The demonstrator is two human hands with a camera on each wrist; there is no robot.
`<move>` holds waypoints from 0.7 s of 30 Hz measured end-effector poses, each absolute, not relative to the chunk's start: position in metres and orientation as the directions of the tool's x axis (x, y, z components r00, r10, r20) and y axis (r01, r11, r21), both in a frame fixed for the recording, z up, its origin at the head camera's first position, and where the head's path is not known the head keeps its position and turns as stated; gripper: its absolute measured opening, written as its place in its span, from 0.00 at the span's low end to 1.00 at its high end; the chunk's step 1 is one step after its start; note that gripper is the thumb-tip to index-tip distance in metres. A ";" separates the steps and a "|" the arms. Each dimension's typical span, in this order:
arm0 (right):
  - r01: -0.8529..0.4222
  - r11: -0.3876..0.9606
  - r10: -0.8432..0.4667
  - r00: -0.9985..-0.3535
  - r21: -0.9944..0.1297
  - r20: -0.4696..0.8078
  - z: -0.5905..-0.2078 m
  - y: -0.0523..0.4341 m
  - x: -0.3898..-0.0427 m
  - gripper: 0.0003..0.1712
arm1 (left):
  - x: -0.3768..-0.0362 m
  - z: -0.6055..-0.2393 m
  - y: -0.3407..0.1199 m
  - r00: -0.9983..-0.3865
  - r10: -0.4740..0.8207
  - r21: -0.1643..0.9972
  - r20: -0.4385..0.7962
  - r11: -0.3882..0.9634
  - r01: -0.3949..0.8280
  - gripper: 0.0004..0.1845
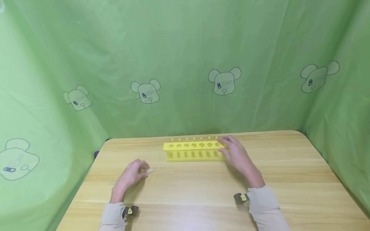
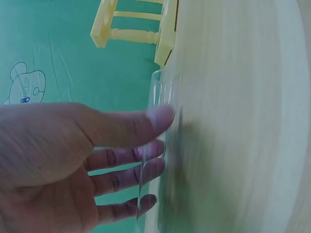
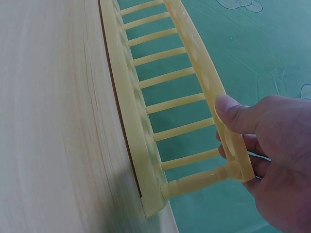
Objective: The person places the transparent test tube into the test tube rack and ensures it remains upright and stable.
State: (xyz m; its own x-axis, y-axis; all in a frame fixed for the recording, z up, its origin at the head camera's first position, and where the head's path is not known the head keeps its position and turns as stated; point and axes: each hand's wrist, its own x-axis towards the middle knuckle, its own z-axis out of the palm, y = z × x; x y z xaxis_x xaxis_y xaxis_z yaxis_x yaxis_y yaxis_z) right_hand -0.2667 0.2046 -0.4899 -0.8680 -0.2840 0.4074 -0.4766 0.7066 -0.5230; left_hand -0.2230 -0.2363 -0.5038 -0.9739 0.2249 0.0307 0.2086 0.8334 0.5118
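A yellow test-tube rack (image 1: 193,150) with a row of round holes stands at the far middle of the wooden table (image 1: 202,195). My right hand (image 1: 227,148) grips its right end; in the right wrist view the thumb lies on the top plate of the rack (image 3: 160,97) and the fingers curl under it, right hand (image 3: 228,130). My left hand (image 1: 141,170) holds a clear glass test tube (image 1: 149,170) low over the table, front left of the rack. In the left wrist view the left hand (image 2: 158,141) pinches the tube (image 2: 164,92) between thumb and fingers.
Green cloth with bear prints (image 1: 185,64) walls in the table at the back and both sides. The rack (image 2: 136,24) shows empty holes. Small devices are strapped to both wrists (image 1: 241,198).
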 end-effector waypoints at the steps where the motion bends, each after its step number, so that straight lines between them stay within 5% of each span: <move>1: -0.477 0.704 -0.281 -0.868 -0.526 0.410 -0.490 0.205 -0.266 0.25 | -0.223 -0.504 -0.235 -0.973 0.228 0.507 0.035 0.835 0.213 0.16; 21: -0.483 0.698 -0.293 -0.866 -0.529 0.404 -0.485 0.205 -0.265 0.24 | -0.224 -0.506 -0.233 -0.973 0.226 0.481 0.035 0.850 0.215 0.12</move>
